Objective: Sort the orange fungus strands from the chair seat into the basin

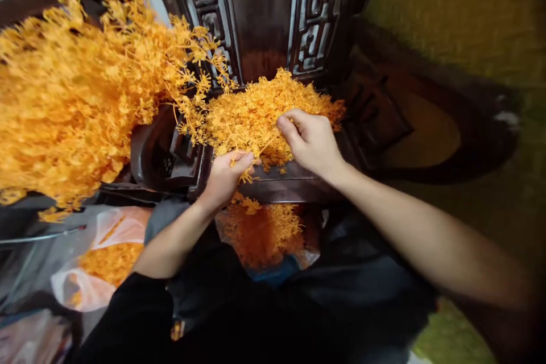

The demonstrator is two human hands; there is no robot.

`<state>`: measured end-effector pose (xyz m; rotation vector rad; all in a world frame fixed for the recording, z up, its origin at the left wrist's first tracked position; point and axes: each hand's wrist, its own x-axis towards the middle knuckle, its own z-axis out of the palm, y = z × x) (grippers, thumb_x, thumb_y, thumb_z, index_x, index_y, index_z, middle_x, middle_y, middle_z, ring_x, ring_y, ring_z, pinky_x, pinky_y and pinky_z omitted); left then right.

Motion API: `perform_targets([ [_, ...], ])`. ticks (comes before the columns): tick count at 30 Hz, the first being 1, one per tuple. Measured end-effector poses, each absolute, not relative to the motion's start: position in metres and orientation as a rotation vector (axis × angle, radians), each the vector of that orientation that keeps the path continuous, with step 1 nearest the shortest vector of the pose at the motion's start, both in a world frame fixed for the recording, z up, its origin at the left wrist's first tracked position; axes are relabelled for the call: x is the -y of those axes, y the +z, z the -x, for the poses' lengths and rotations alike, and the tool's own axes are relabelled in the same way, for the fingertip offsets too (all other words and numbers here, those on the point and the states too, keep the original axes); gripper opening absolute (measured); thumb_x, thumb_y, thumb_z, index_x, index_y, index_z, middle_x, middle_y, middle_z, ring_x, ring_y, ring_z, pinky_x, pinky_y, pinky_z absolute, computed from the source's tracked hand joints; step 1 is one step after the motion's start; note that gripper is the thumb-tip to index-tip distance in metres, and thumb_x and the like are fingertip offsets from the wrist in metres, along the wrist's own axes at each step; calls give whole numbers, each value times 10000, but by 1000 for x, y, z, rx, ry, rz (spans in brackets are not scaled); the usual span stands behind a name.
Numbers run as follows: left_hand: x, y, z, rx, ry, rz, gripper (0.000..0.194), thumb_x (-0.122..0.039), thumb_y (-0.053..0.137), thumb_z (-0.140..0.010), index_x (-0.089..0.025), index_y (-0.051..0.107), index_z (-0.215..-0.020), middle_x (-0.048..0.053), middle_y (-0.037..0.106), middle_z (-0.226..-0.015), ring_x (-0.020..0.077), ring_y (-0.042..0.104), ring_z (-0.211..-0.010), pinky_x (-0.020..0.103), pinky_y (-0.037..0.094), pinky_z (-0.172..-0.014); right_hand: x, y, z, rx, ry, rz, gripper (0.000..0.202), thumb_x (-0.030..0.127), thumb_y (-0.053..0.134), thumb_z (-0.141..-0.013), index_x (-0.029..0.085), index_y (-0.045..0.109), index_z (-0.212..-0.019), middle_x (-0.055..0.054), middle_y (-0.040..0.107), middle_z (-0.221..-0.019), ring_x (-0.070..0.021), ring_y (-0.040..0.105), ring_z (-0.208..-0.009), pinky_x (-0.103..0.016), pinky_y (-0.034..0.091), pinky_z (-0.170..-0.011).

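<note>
One orange heap (256, 111) on one chair (264, 28); one bunch (81, 96) at left.
Left hand (224, 176) pinches one sprig (246, 175); right hand (314, 139) pinches too, on what is unclear.

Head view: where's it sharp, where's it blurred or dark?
Head view: central orange pile fairly sharp; left orange bunch smeared toward the frame edge; right forearm stretched and blurred toward the lower right; far right edge falls dark.

Was blocked at left by orange bunch (81, 91), walled behind by chair back (264, 23), obstructed mid-seat by orange pile (268, 99), open between forearms (375, 202) above seat edge (284, 192).
</note>
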<state>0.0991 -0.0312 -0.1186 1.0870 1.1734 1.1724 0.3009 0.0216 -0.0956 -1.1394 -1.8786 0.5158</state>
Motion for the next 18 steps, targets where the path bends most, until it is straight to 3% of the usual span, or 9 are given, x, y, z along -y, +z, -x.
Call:
perform_targets([
  [3,25,-121,-97,-1105,1157,-1050,381,-493,848,-739,-123,765,-702,28,637,-580,67,476,-480,212,319,-464,-27,-104,-300,1771,648,1234,575,683,433,-1021,206,534,-714,-22,523,-617,-155,480,-608,-303,369,-632],
  [5,21,-124,-96,-1079,1148,-1006,381,-497,860,-717,-128,767,-689,6,587,-523,56,417,-430,215,259,-429,-29,-109,-294,1750,690,1247,591,713,453,-1000,210,517,-695,-21,530,-606,-152,491,-597,-298,361,-609],
  [10,17,-127,-87,-1084,1131,-974,306,-419,849,-748,-129,781,-681,4,553,-493,46,372,-416,213,194,-421,-35,-112,-296,1675,811,1267,560,732,514,-961,215,565,-753,-18,562,-615,-148,513,-549,-303,390,-566],
  [14,23,-128,-64,-1153,1187,-923,265,-350,829,-757,-130,750,-632,9,542,-482,53,368,-419,216,180,-423,-60,-105,-342,1269,710,1280,543,812,561,-869,271,548,-841,4,517,-610,-142,463,-507,-330,437,-540],
  [16,27,-130,-57,-1133,1210,-920,256,-356,818,-766,-142,748,-642,14,562,-508,63,387,-434,214,204,-429,-68,-104,-359,1217,818,1183,481,761,651,-848,289,562,-878,-17,598,-714,-151,564,-615,-351,544,-652],
  [18,31,-133,-57,-1093,1186,-972,290,-379,808,-785,-157,725,-619,29,595,-547,74,413,-458,214,237,-445,-64,-107,-356,1288,993,1142,531,719,739,-793,226,611,-942,-55,678,-886,-174,654,-738,-344,566,-635],
])
